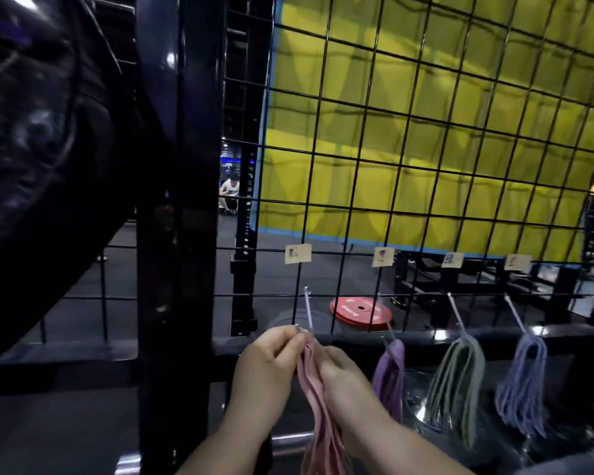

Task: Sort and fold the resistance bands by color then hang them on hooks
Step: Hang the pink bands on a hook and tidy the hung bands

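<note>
Pink bands (318,399) below illegible paper label (298,253)

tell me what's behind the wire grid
Through the wire grid show a yellow mat, a red weight plate on the dark floor and a black frame. The left hand, right hand and pink bands hide what lies behind them.

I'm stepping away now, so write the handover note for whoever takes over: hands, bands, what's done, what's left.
Left hand pinches the top of the pink bands at the tip of the leftmost hook; right hand grips them just below.
Done: purple bands, green bands and blue bands each hang on their own hook on the wire grid.
Left: seat the pink fold on its hook, which I cannot confirm yet, then let go.
</note>
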